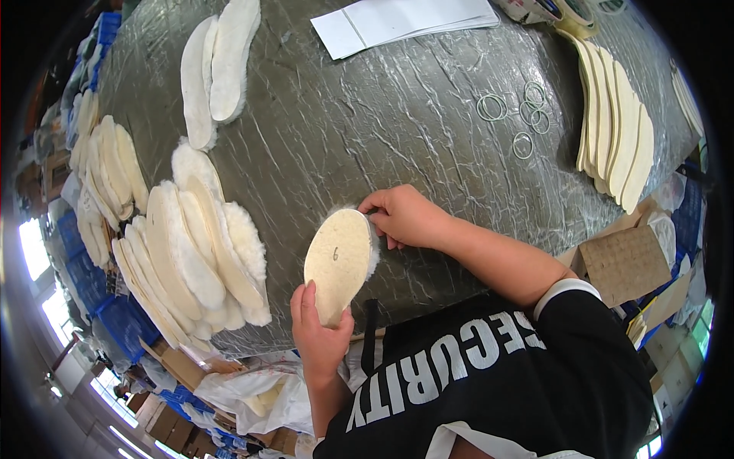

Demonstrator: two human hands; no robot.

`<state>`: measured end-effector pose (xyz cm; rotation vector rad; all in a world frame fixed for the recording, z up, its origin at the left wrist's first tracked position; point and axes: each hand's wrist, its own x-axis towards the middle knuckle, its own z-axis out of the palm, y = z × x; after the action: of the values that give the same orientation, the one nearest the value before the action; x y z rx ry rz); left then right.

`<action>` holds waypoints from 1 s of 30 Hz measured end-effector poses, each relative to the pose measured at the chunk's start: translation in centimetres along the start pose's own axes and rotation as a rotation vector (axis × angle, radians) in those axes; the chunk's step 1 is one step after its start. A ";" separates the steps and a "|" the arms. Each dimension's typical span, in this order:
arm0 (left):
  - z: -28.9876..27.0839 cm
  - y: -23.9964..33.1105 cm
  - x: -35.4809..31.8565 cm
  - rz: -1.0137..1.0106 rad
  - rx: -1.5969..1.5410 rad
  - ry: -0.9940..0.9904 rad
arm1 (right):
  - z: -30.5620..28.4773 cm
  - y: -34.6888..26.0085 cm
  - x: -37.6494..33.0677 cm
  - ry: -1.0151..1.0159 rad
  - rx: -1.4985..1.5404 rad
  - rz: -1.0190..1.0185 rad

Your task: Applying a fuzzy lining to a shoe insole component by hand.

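Note:
A cream fleece-lined insole (336,256) is held low over the table, its smooth backing up and white fluff showing along the right edge. My left hand (323,340) grips its narrow lower end, with the thumb and fingers on either side. At the upper right edge, my right hand (405,218) pinches the rim between bent fingers. Some of those fingertips are hidden behind the insole or the hand. To the left lies a heap of similar fleecy insoles (202,260), overlapping each other. Another small group of insoles (222,65) lies beyond it.
A plastic-covered table (428,145) spreads before me. Pale green rubber bands (534,107) lie right of its middle. White paper strips (405,23) and tape rolls (577,15) lie at the far side. Flat insoles (615,122) fan out at right, near a cardboard box (623,260).

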<state>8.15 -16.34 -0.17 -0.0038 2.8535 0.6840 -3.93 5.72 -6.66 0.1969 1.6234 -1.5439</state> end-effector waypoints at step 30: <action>0.3 0.0 0.5 0.011 0.043 -0.036 | 0.4 0.1 0.1 0.036 -0.026 -0.067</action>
<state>7.73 -16.19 -0.50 0.0303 2.8351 0.6191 -3.74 5.33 -6.78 0.1585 1.6920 -1.5769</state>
